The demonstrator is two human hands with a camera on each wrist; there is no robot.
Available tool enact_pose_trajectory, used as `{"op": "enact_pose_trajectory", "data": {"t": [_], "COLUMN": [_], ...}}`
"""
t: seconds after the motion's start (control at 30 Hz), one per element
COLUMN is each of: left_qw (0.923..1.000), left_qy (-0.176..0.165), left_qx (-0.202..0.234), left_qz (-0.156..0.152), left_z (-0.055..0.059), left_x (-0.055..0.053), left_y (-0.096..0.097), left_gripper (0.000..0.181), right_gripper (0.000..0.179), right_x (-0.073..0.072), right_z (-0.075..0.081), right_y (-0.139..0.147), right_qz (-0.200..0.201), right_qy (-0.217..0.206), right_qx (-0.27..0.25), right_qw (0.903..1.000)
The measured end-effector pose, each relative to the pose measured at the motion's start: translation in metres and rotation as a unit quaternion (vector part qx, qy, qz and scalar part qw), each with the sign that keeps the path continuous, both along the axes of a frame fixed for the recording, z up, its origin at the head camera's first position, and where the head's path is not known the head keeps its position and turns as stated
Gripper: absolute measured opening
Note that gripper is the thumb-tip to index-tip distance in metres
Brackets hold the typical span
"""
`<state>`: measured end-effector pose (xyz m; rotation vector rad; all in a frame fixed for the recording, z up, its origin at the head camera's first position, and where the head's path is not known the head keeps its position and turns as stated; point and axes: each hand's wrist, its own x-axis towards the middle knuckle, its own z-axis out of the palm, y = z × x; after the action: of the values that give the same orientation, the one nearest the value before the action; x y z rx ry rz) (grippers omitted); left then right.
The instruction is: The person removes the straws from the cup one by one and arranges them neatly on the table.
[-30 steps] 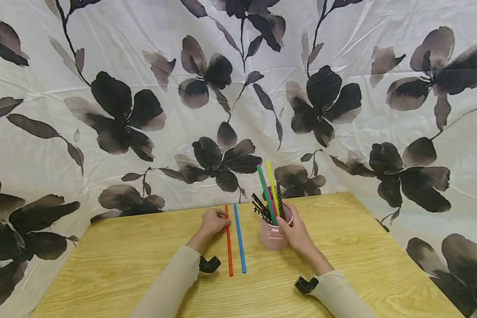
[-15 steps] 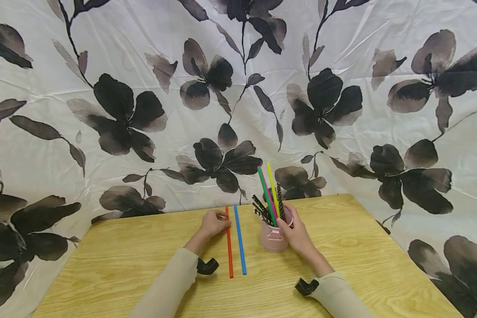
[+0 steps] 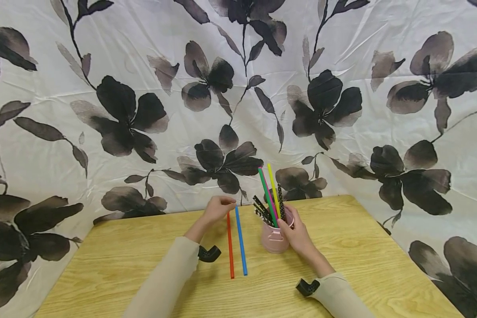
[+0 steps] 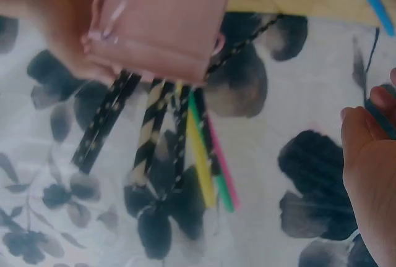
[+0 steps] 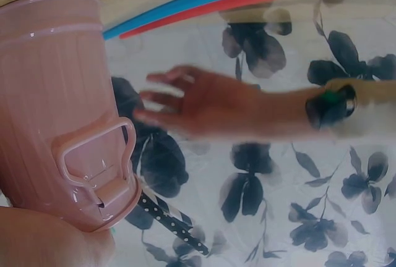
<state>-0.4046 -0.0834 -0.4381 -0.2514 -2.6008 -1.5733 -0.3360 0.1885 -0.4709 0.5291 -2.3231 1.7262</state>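
Observation:
A pink metal cup with small side handles stands on the table, full of straws. My right hand grips its rim and side. Green, yellow and pink straws stand up from the cup among several black patterned straws. Left of the cup, a red straw and a blue straw lie nearly side by side on the wood. My left hand hovers by their far ends. In the right wrist view its fingers are loosely extended and apart from the straws.
The light wooden table ends at a hanging white cloth with dark flowers right behind the straws and cup. Black wrist devices sit on both sleeves.
My left hand has come off the red straw and risen up and to the right, toward the blue straw's far end. The right hand and cup have stayed in place.

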Motion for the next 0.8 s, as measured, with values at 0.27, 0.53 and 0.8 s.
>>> {"op": "enact_pose_trajectory", "data": {"t": [0.27,0.53,0.8], "left_qw": [0.9973,0.9954,0.9970], "left_qy": [-0.008,0.018,0.016], "left_qx": [0.044,0.035,0.013], "left_qz": [-0.058,-0.088,-0.074], "left_z": [0.041,0.072,0.085], "left_x": [-0.007,-0.008,-0.012], "left_y": [0.021,0.042,0.056], "left_gripper": [0.021,0.020,0.028], "right_gripper": [0.051,0.052,0.052], "right_x": [0.000,-0.001,0.000], "right_z": [0.000,0.000,0.001], "right_y": [0.000,0.002,0.001], "right_qz": [0.002,0.009,0.013], "right_qy": [0.003,0.011,0.013], "right_qx": [-0.005,-0.009,-0.011], "right_qw": [1.0000,0.9999,0.9998]}}
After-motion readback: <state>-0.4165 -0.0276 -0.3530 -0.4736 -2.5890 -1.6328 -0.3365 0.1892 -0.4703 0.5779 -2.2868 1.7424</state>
